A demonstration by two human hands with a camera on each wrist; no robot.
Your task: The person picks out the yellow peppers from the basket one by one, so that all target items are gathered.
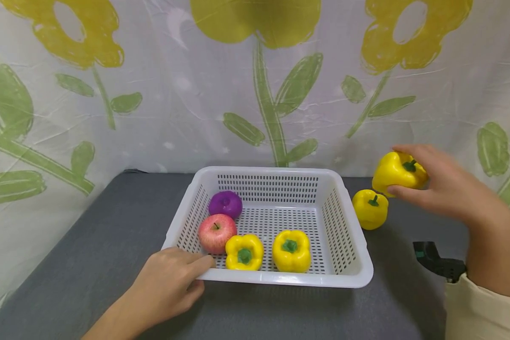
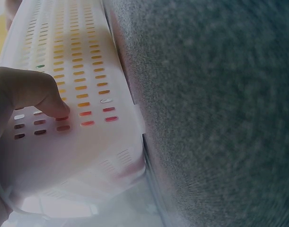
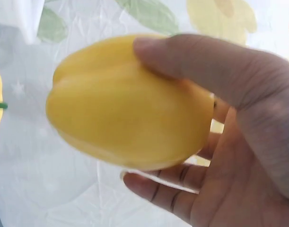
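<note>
A white perforated basket (image 1: 263,277) stands on the dark table. My left hand (image 1: 170,278) grips its front left rim, the thumb pressed on the outer wall in the left wrist view. My right hand (image 1: 454,189) holds a yellow bell pepper (image 1: 393,172) between thumb and fingers, up off the table to the right of the basket. Below it another yellow bell pepper (image 1: 369,210) sits beside the basket's right wall. Inside the basket lie a purple onion-like vegetable (image 1: 225,205), a red apple (image 1: 217,233) and two yellow peppers, one left (image 1: 244,252) and one right (image 1: 291,251).
A flower-printed cloth (image 1: 174,108) hangs behind the grey table (image 1: 110,245). Near the right wrist is a black strap mount (image 1: 439,262), above a cream sleeve (image 1: 484,309).
</note>
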